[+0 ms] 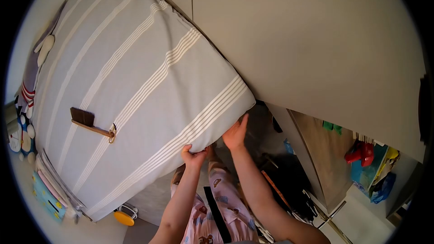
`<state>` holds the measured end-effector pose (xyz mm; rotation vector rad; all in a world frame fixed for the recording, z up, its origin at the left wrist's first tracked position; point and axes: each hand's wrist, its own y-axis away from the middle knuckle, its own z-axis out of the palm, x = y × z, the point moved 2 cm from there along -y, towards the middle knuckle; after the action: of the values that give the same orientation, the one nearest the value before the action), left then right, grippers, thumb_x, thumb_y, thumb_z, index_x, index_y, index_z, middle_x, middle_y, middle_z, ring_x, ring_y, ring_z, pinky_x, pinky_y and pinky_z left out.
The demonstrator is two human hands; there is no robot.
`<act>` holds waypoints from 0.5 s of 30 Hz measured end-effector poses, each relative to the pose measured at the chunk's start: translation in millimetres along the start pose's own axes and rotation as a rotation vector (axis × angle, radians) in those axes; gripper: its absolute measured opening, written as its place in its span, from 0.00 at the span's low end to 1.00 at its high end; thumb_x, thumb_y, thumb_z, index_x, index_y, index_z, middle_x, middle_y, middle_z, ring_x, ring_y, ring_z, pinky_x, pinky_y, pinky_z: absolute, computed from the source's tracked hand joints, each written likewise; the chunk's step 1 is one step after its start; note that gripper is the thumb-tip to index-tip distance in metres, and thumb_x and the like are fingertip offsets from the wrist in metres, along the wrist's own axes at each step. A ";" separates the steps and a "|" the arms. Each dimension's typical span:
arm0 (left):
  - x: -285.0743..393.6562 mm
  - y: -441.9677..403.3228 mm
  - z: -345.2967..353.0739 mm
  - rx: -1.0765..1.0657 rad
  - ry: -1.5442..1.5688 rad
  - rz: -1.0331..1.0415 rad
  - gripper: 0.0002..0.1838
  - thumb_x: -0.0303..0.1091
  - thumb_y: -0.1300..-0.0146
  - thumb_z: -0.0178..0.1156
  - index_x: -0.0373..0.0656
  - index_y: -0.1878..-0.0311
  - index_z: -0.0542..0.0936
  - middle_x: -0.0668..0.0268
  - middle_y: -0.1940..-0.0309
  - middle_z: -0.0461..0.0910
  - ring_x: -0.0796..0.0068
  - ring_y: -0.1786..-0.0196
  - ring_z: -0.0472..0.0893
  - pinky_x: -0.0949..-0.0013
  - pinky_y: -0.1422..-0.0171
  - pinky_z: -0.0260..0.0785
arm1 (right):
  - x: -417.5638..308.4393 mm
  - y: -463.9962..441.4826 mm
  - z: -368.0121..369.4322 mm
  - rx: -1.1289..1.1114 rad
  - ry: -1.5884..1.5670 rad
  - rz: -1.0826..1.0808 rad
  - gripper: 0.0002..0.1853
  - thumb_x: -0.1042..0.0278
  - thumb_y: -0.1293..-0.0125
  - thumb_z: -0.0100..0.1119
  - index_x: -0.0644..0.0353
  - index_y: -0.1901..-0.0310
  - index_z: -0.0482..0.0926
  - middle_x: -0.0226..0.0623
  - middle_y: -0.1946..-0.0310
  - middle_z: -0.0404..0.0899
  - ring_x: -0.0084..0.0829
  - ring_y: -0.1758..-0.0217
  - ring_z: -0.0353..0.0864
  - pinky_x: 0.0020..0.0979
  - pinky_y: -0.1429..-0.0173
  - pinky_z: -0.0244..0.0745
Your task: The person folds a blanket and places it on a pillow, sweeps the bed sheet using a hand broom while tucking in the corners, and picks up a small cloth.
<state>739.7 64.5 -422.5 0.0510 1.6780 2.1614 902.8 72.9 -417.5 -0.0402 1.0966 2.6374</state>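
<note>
While at the striped sheet [135, 81], left hand [195, 157] only partly visible.

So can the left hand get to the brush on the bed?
Probably yes, perhaps with a lean: nothing lies on the striped cover between the left hand and the brush, and the looped handle end is the nearer one. The hand would have to leave the cover's edge first.

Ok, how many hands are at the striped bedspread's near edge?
2: the left hand, thumb up at the striped bedspread, and the right hand, nearer the corner. Some fingers are hidden; no third hand shows.
</note>
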 end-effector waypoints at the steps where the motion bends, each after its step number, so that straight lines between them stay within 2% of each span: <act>1: 0.1 -2.2 -0.6 -0.002 -0.019 -0.002 0.31 0.29 0.67 0.50 0.46 0.51 0.68 0.61 0.48 0.69 0.58 0.44 0.65 0.53 0.42 0.55 | 10.9 7.2 2.1 0.052 0.039 -0.063 0.22 0.62 0.40 0.51 0.56 0.45 0.65 0.35 0.51 0.70 0.32 0.46 0.67 0.33 0.42 0.61; 2: -0.1 -4.6 -1.3 -0.004 -0.037 -0.005 0.30 0.29 0.67 0.50 0.46 0.51 0.68 0.61 0.48 0.68 0.58 0.44 0.65 0.52 0.42 0.55 | 20.1 9.6 2.6 0.105 0.078 -0.126 0.21 0.62 0.41 0.52 0.56 0.46 0.65 0.36 0.51 0.70 0.33 0.46 0.67 0.34 0.42 0.61; 5: 2.2 -26.2 -13.3 -0.007 -0.082 -0.018 0.29 0.29 0.65 0.50 0.46 0.51 0.68 0.62 0.49 0.70 0.59 0.45 0.66 0.51 0.43 0.54 | 38.3 -2.2 1.0 0.246 0.677 -0.301 0.20 0.59 0.44 0.53 0.59 0.51 0.69 0.40 0.55 0.71 0.35 0.49 0.68 0.35 0.44 0.63; 6: 3.6 -33.7 -18.5 -0.008 -0.097 -0.025 0.28 0.30 0.64 0.50 0.46 0.51 0.68 0.62 0.50 0.70 0.60 0.45 0.67 0.50 0.43 0.54 | 35.2 -18.8 -17.2 0.291 0.583 -0.173 0.20 0.62 0.51 0.54 0.63 0.56 0.70 0.41 0.59 0.71 0.39 0.54 0.69 0.36 0.46 0.65; 9: 9.1 -53.3 -32.9 -0.024 -0.260 -0.086 0.26 0.31 0.57 0.51 0.45 0.48 0.66 0.63 0.52 0.71 0.63 0.48 0.70 0.51 0.42 0.55 | 22.5 -60.6 -63.7 0.260 0.309 0.094 0.21 0.69 0.58 0.52 0.67 0.58 0.69 0.40 0.60 0.71 0.40 0.57 0.70 0.36 0.48 0.66; 10: 12.2 -58.1 -42.5 0.012 -0.310 -0.152 0.22 0.37 0.45 0.51 0.46 0.46 0.65 0.64 0.52 0.72 0.66 0.48 0.71 0.54 0.41 0.55 | 20.8 -76.3 -76.7 0.285 0.304 0.095 0.22 0.69 0.61 0.51 0.67 0.59 0.70 0.41 0.61 0.71 0.41 0.57 0.69 0.37 0.48 0.66; 13: 28.2 -45.6 -43.3 -0.023 -0.804 -0.399 0.21 0.41 0.39 0.49 0.45 0.44 0.63 0.64 0.52 0.73 0.68 0.50 0.72 0.57 0.40 0.55 | 22.5 -113.4 -110.1 0.370 0.292 0.116 0.23 0.71 0.67 0.50 0.67 0.61 0.70 0.42 0.62 0.71 0.44 0.56 0.67 0.41 0.48 0.65; 14: 37.5 -34.1 -33.5 -0.031 -0.926 -0.401 0.17 0.40 0.35 0.45 0.44 0.46 0.67 0.64 0.51 0.73 0.68 0.49 0.72 0.61 0.43 0.60 | 22.3 -116.0 -107.9 0.374 0.305 0.103 0.22 0.71 0.67 0.50 0.67 0.63 0.70 0.42 0.63 0.70 0.44 0.58 0.67 0.41 0.49 0.65; 15: 52.5 -39.5 -27.8 -0.094 -1.111 -0.229 0.16 0.39 0.36 0.46 0.44 0.48 0.68 0.64 0.51 0.73 0.69 0.49 0.72 0.61 0.45 0.61 | 22.0 -114.9 -102.4 0.380 0.316 0.091 0.20 0.71 0.67 0.50 0.67 0.65 0.70 0.42 0.64 0.69 0.43 0.60 0.66 0.40 0.51 0.65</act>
<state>695.4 64.2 -478.4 0.8178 0.8634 1.5186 904.3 84.0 -572.6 -0.3457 1.7245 2.5071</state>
